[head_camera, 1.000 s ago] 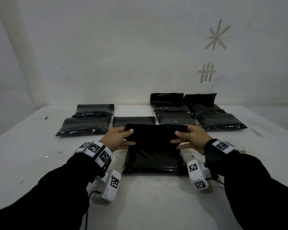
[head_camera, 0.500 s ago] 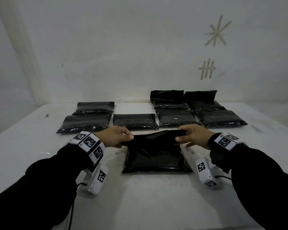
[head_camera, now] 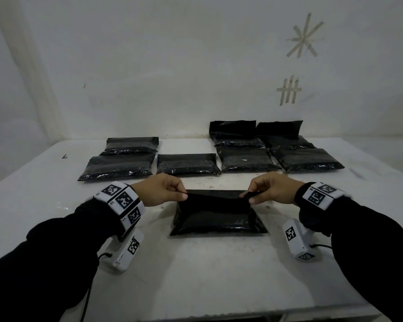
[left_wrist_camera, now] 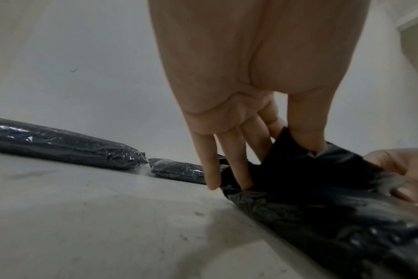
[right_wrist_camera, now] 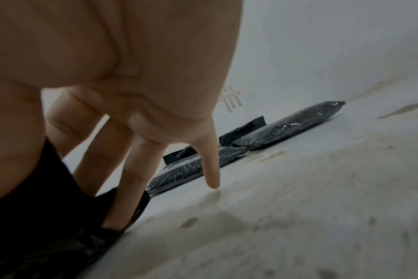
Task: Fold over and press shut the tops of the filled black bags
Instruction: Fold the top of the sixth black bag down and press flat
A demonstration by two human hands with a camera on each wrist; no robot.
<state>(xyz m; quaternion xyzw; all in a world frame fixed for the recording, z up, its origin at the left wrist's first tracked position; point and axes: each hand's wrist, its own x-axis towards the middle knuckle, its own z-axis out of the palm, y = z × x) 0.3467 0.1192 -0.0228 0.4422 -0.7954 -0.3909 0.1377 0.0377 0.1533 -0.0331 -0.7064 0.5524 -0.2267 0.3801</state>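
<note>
Your left hand (head_camera: 159,190) pinches the left corner and your right hand (head_camera: 273,188) the right corner of the folded-over top of the filled black bag (head_camera: 216,214), lying mid-bench (head_camera: 207,270) toward its near edge.

bag contents (head_camera: 215,217) hidden by black film; right hand (left_wrist_camera: 403,175) cut by left-wrist frame edge, blurred.

Black long sleeves (head_camera: 44,263), white wristbands (head_camera: 121,201) with black square-code markers, white wrist cameras (head_camera: 126,252), thin black cables (head_camera: 321,246)
</note>
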